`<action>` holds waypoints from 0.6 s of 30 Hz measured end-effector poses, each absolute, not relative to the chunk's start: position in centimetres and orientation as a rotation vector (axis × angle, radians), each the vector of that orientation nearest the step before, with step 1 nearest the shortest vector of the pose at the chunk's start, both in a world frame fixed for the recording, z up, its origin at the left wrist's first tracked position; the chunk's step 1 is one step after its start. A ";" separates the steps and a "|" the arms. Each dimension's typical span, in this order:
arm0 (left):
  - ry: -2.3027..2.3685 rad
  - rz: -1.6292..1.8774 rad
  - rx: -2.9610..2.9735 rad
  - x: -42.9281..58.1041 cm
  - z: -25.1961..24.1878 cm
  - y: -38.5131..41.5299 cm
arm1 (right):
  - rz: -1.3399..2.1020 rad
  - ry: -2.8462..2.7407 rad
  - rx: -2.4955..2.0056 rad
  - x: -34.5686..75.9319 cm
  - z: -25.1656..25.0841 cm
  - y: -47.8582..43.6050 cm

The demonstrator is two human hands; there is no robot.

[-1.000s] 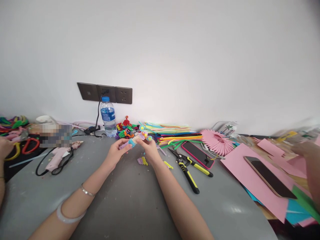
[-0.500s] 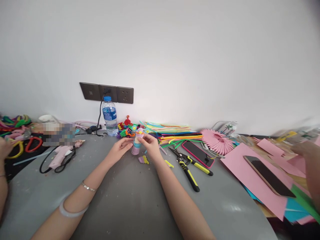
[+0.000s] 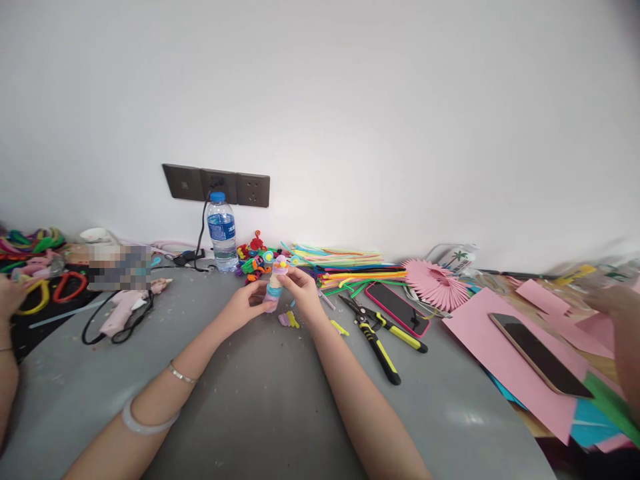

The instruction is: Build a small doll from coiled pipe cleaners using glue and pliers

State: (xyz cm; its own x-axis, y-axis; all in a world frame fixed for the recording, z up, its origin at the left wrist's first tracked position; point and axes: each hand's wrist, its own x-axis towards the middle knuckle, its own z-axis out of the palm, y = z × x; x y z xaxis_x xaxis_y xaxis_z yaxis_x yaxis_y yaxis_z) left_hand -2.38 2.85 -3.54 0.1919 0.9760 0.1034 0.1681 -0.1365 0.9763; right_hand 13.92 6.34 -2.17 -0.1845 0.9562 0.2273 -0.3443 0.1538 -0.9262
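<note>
A small upright pipe-cleaner figure (image 3: 273, 291), banded in lilac, blue and cream with an orange and yellow detail near its top, is between my two hands. My left hand (image 3: 246, 305) grips its lower part from the left, thumb in front. Near the top, my right hand (image 3: 301, 291) pinches it from the right, and its fingertips are partly hidden. On the table just below lie short lilac and yellow wavy pieces (image 3: 289, 320). A yellow piece (image 3: 339, 327) rests right of my right wrist.
Yellow-black pliers (image 3: 377, 347) and a pink-cased phone (image 3: 397, 309) lie to the right. Behind are a water bottle (image 3: 222, 233) and pipe cleaners (image 3: 360, 275). A pink glue gun (image 3: 120, 313) lies left. Pink paper (image 3: 505, 373) carries another phone (image 3: 540, 353). Other people's arms show at both edges.
My left hand has closed in on the lower part of the figure, where its fingers were apart beside it. My right hand keeps its pinch near the top.
</note>
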 end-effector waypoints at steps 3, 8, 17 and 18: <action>1.141 1.079 1.517 -2.3 -3.4 2.7 | 1.390 -1.169 -0.694 13.8 -2.1 6.3; 1.160 1.067 1.557 -2.4 -3.3 2.7 | 1.406 -1.152 -0.666 13.7 -2.2 6.3; 1.173 1.124 1.540 -2.6 -3.3 2.8 | 1.385 -1.246 -0.635 13.9 -2.5 6.3; 1.177 1.126 1.544 -2.6 -3.3 2.8 | 1.386 -1.247 -0.642 14.0 -2.4 6.3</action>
State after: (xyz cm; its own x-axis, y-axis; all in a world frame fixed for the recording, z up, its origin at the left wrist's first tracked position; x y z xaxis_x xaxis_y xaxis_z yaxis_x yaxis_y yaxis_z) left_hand -2.62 2.83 -3.33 0.1443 0.9780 0.1504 0.1936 -0.1769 0.9650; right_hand 13.97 6.34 -2.44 -0.2429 0.9334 0.2641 -0.3611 0.1657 -0.9177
